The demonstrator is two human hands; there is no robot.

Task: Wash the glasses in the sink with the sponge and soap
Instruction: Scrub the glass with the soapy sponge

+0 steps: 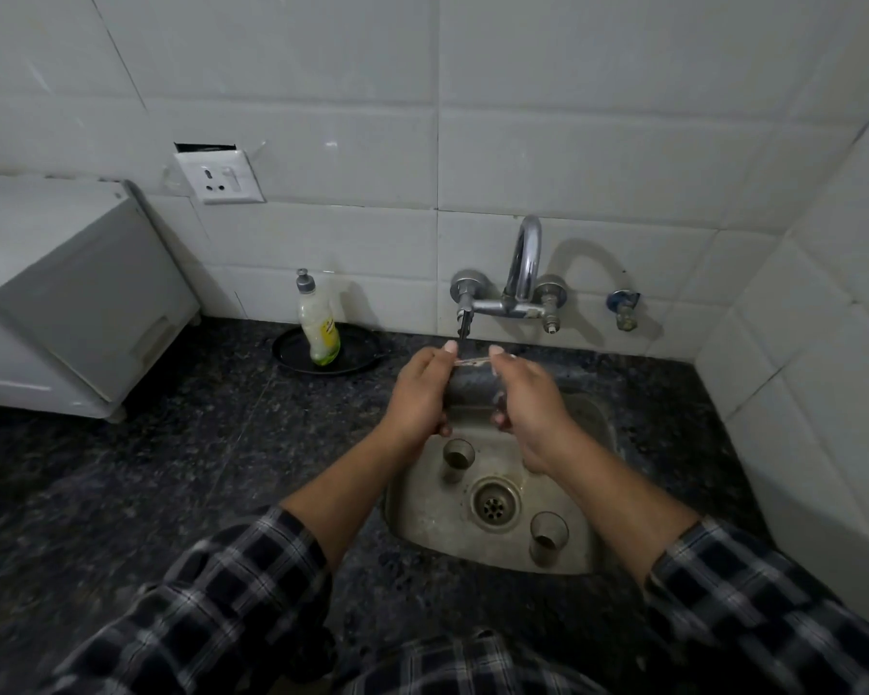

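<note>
A black-and-white checked shirt (452, 664) is worn, sleeves (232, 594) pushed up; left hand (417, 393) and right hand (528, 398) are left bare.

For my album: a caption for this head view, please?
Left hand and right hand hold a glass over the sink; two glasses stand inside.

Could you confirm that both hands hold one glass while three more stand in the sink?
Not quite: the head view shows only two in the sink, a far glass and a near glass. The left hand and right hand do hold the third glass.
</note>
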